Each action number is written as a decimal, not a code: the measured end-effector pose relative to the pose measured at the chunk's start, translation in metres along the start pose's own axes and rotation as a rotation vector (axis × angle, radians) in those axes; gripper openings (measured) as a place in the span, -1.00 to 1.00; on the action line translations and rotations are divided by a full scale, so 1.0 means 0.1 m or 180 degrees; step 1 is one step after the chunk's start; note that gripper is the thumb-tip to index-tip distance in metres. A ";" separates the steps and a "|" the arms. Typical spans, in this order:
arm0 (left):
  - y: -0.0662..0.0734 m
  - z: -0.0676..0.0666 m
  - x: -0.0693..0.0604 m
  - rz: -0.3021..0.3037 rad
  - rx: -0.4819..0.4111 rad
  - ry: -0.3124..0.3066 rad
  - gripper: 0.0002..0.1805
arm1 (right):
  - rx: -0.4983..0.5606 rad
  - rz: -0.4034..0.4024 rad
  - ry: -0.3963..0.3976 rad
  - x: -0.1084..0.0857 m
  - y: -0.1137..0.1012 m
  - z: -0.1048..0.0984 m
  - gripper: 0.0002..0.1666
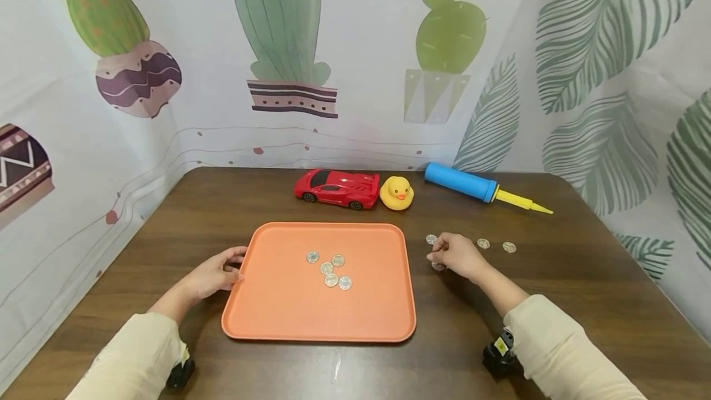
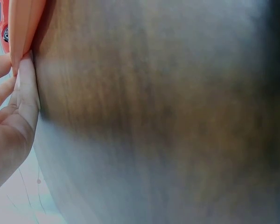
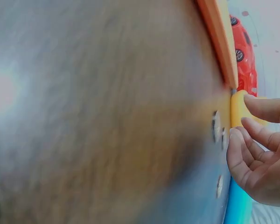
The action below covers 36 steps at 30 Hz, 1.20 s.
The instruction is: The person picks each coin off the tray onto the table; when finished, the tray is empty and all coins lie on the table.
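An orange tray lies on the table with several silvery coins grouped near its middle. At its left edge, my left hand touches the rim with thumb and fingers extended, also seen in the left wrist view. My right hand hovers low over the table to the tray's right, close above a coin that it partly covers. Another coin lies just beyond its fingertips. In the right wrist view, the thumb stands apart from the bent fingers, and nothing shows between them.
Two more coins, one nearer and one farther right, lie beyond the right wrist. Behind the tray stand a red toy car and a yellow rubber duck. A blue hand pump with a yellow nozzle lies at back right.
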<state>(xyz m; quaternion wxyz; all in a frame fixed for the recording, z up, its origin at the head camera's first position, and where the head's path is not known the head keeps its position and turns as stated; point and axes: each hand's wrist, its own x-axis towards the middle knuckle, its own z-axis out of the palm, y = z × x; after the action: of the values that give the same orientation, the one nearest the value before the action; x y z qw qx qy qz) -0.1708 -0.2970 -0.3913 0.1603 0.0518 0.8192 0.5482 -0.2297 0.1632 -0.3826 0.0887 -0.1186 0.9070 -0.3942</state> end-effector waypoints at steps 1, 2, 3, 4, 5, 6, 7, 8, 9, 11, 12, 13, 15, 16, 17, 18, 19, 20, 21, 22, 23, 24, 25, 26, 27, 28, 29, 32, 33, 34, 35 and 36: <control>0.00 0.00 0.00 -0.0003 0.0006 -0.0003 -0.37 | 0.0033 -0.0014 0.0000 0.00 -0.02 0.01 -0.83; 0.00 0.00 0.00 -0.0005 0.0004 -0.0006 -0.36 | 0.0047 -0.0028 0.0001 0.01 -0.05 0.01 -0.82; 0.00 0.00 0.00 -0.0010 0.0003 -0.0004 -0.37 | 0.0055 -0.0045 0.0009 0.01 -0.08 0.02 -0.82; 0.00 0.00 0.01 -0.0010 0.0006 -0.0007 -0.37 | 0.0052 -0.0061 0.0012 0.02 -0.11 0.03 -0.81; 0.00 0.00 0.01 -0.0014 0.0003 -0.0010 -0.37 | 0.0061 -0.0063 0.0016 0.02 -0.14 0.04 -0.81; 0.00 0.00 0.01 -0.0013 0.0009 -0.0014 -0.36 | 0.0075 -0.0087 0.0014 0.03 -0.17 0.06 -0.81; 0.00 0.00 0.01 -0.0013 0.0005 -0.0010 -0.36 | 0.0051 -0.0117 0.0017 0.03 -0.20 0.07 -0.82; 0.00 0.00 0.01 -0.0009 0.0004 -0.0012 -0.36 | 0.0043 -0.0155 0.0008 0.03 -0.23 0.08 -0.82; 0.00 0.00 0.01 -0.0009 0.0005 -0.0005 -0.36 | 0.0049 -0.0194 0.0002 0.04 -0.26 0.10 -0.82; -0.01 0.00 0.01 -0.0009 -0.0011 -0.0002 -0.36 | 0.0087 -0.0273 -0.0004 0.04 -0.32 0.13 -0.83; -0.01 0.01 0.01 0.0003 -0.0006 -0.0010 -0.36 | 0.0107 -0.0323 -0.0029 0.04 -0.35 0.15 -0.83; -0.01 0.01 0.01 -0.0004 -0.0017 -0.0002 -0.36 | 0.0134 -0.0350 -0.0048 0.05 -0.38 0.16 -0.83; -0.01 0.01 0.00 -0.0005 -0.0031 -0.0016 -0.36 | 0.0208 -0.0395 -0.0070 0.06 -0.43 0.20 -0.83; 0.00 0.01 0.00 0.0004 -0.0039 -0.0029 -0.36 | 0.0242 -0.0424 -0.0084 0.07 -0.46 0.21 -0.83; 0.00 0.01 0.00 0.0008 -0.0042 -0.0030 -0.36 | 0.0289 -0.0432 -0.0104 0.08 -0.48 0.23 -0.83; 0.00 0.01 0.00 0.0023 -0.0040 -0.0046 -0.36 | 0.0312 -0.0432 -0.0122 0.09 -0.50 0.25 -0.84; 0.00 0.01 0.00 0.0017 -0.0058 -0.0040 -0.36 | 0.0342 -0.0455 -0.0137 0.10 -0.52 0.27 -0.84; 0.00 0.01 0.00 0.0031 -0.0061 -0.0054 -0.36 | 0.0371 -0.0472 -0.0151 0.11 -0.54 0.29 -0.84; 0.00 0.02 0.00 0.0029 -0.0065 -0.0049 -0.36 | 0.0392 -0.0485 -0.0169 0.12 -0.56 0.31 -0.84; 0.00 0.01 0.00 0.0041 -0.0068 -0.0055 -0.36 | 0.0424 -0.0491 -0.0195 0.14 -0.58 0.34 -0.84; 0.00 0.02 -0.01 0.0043 -0.0068 -0.0055 -0.36 | 0.0460 -0.0493 -0.0224 0.15 -0.60 0.36 -0.83; -0.01 0.01 -0.01 0.0047 -0.0071 -0.0058 -0.36 | 0.0490 -0.0506 -0.0251 0.16 -0.62 0.39 -0.83; -0.01 0.01 -0.01 0.0049 -0.0076 -0.0058 -0.36 | 0.0526 -0.0533 -0.0277 0.17 -0.64 0.42 -0.82; -0.02 0.01 -0.01 0.0051 -0.0078 -0.0059 -0.36 | 0.0558 -0.0537 -0.0301 0.18 -0.66 0.44 -0.81; -0.02 0.01 -0.01 0.0053 -0.0078 -0.0057 -0.36 | 0.0591 -0.0537 -0.0333 0.19 -0.68 0.47 -0.81; -0.02 0.01 -0.01 0.0056 -0.0082 -0.0057 -0.36 | 0.0627 -0.0547 -0.0368 0.20 -0.70 0.50 -0.80; -0.02 0.01 -0.01 0.0061 -0.0081 -0.0055 -0.36 | 0.0656 -0.0562 -0.0400 0.22 -0.71 0.53 -0.79; -0.02 0.01 -0.01 0.0070 -0.0088 -0.0042 -0.36 | 0.0727 -0.0596 -0.0470 0.26 -0.76 0.61 -0.76; -0.01 0.01 -0.01 0.0076 -0.0086 -0.0040 -0.36 | 0.0728 -0.0597 -0.0486 0.28 -0.77 0.64 -0.75; -0.01 0.01 -0.01 0.0082 -0.0080 -0.0038 -0.36 | 0.0719 -0.0603 -0.0506 0.29 -0.79 0.66 -0.75; 0.00 0.01 -0.01 0.0087 -0.0078 -0.0037 -0.36 | 0.0705 -0.0605 -0.0522 0.31 -0.80 0.68 -0.75; 0.00 0.00 -0.01 0.0092 -0.0073 -0.0031 -0.36 | 0.0690 -0.0588 -0.0543 0.32 -0.82 0.70 -0.75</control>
<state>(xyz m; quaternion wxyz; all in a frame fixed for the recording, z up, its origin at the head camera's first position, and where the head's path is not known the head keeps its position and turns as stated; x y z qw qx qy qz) -0.1700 -0.2968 -0.3911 0.1569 0.0644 0.8113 0.5595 -0.2302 0.0512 -0.3719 0.1411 -0.2242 0.8336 -0.4847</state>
